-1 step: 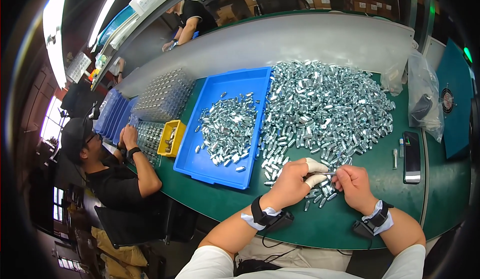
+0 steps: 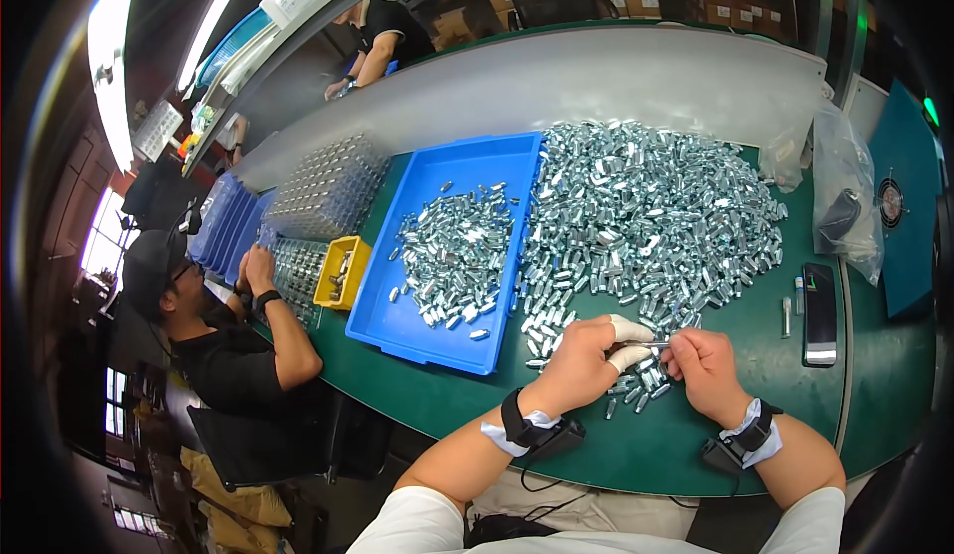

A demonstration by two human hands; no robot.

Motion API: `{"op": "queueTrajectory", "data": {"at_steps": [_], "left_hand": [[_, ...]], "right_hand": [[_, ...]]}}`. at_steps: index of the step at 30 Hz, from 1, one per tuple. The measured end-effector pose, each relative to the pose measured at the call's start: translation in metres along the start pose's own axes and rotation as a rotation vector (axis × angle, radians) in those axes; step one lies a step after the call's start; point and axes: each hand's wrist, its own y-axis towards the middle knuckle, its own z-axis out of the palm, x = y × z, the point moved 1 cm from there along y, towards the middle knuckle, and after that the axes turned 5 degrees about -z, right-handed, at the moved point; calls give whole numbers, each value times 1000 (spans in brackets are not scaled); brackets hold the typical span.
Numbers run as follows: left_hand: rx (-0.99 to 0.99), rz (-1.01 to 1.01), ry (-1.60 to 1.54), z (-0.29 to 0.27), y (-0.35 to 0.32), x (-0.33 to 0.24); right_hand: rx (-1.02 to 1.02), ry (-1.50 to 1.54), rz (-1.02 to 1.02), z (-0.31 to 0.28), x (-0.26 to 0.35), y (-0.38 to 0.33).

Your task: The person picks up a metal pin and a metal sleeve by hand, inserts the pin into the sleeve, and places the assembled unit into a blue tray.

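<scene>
My left hand (image 2: 579,363), with white covers on its thumb and a finger, pinches one end of a small slim silver metal part (image 2: 653,344). My right hand (image 2: 708,367) is closed at the other end of that part, its fingertips pressed together. I cannot tell whether the right fingers hold a second piece. Below and between the hands lie a few loose metal pieces (image 2: 641,390). Just beyond them spreads a large heap of shiny six-sided metal fittings (image 2: 656,211). A blue tray (image 2: 383,330) to the left contains more of these fittings.
A yellow bin (image 2: 348,281) and stacked clear trays of parts (image 2: 328,186) stand left of the blue tray, where a co-worker (image 2: 238,355) sits. To the right lie a phone (image 2: 820,316), a small tube (image 2: 786,317) and a plastic bag (image 2: 845,196). A grey partition (image 2: 477,97) runs behind.
</scene>
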Motion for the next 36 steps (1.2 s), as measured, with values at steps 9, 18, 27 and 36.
{"op": "queueTrajectory", "data": {"at_steps": [9,18,27,36], "left_hand": [[49,-159,-172,10,-1,-8],[148,-103,-183,15,1,-2],[7,-155,-183,8,4,0],[74,-205,-166,5,0,2]], "right_hand": [[80,-97,-84,1,5,1],[50,-66,6,-3,-1,-2],[52,122,34,0,-5,1],[84,5,-17,-1,-1,0]]}}
